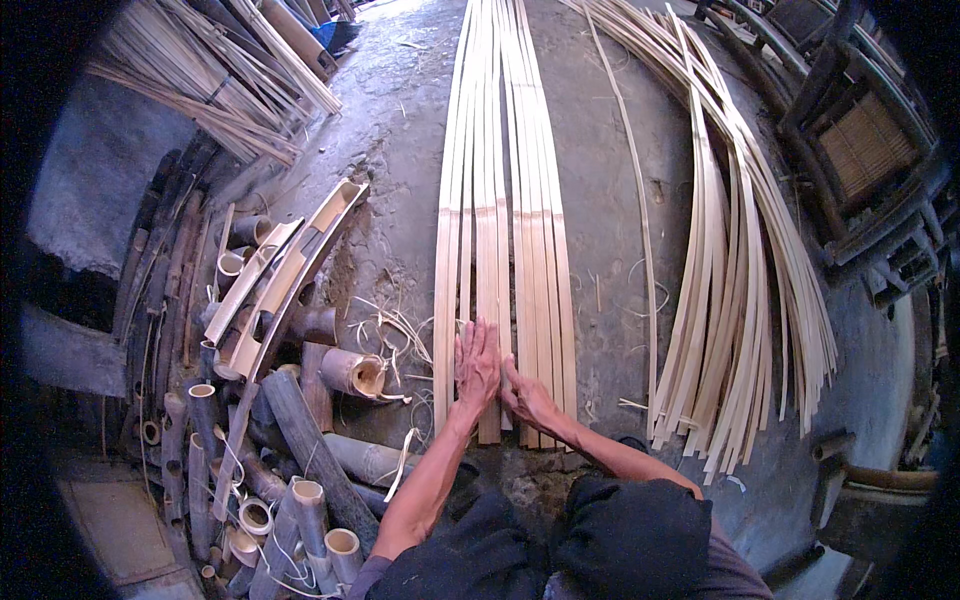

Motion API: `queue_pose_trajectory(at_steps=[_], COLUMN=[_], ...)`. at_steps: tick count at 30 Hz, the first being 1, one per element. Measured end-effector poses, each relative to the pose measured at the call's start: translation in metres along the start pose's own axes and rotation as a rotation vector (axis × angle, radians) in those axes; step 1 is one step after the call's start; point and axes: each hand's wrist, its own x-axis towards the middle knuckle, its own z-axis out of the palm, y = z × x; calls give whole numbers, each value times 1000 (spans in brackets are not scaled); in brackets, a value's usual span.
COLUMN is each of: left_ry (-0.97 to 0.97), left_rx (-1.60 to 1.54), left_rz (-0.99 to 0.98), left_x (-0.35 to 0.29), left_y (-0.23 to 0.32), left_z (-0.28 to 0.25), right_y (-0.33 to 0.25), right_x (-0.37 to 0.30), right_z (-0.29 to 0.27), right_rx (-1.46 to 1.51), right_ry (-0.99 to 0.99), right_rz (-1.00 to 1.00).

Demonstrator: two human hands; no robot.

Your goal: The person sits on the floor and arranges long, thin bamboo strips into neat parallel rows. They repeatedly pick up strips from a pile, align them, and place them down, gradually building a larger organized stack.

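Nearest you, the dark cloth over your knees [635,530] fills the lower edge, with cut bamboo tubes [341,545] heaped to its left. Just beyond, your two hands are close together over the near part of the long pale strips [545,330], which lie lengthwise on the floor [610,250] in front of you. Your left hand [478,365] is laid out flat, fingers extended and pointing away from you, on top of the strips; your right hand [530,393] is just beside it, fingers angled toward the left one, and you cannot tell whether it grips a strip. Left of the strips are curled shavings [398,335], then split bamboo lengths [300,270] leaning across the heap. To the right, a single thin strip [641,190] runs beside a loose, fanned bundle [735,300] of more strips. Farther off, a stack of thin canes [180,75] stands at upper left, and dark wooden furniture [820,120] at upper right.
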Motion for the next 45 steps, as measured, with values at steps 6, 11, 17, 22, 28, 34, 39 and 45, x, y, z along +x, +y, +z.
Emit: queue_pose_trajectory(at_steps=[6, 11, 17, 22, 28, 34, 39, 45], left_ry=[-2, -31, -33, 10, -55, -111, -83, -155], left_rx=[20, 39, 82, 73, 156, 146, 159, 136], left_rz=[-3, -10, -3, 70, 139, 151, 228, 270], left_x=[-4, -2, -2, 23, 71, 80, 105, 101], left_y=[3, 9, 6, 30, 33, 33, 42, 57], left_z=[-2, -5, -1, -9, 17, 20, 19, 25], right_y=[-3, 2, 7, -18, -6, -7, 2, 5], right_x=[-14, -17, -10, -30, -43, -46, -34, -52], right_z=[7, 11, -13, -51, -44, -47, -63, -71], right_rx=[-12, -61, 16, -720, -711, -680, -702, -654], right_ry=[-85, -45, -195, 112, -23, -15, -32, -37], right_rz=[87, 67, 130, -207, -160, -131, -107, -58])
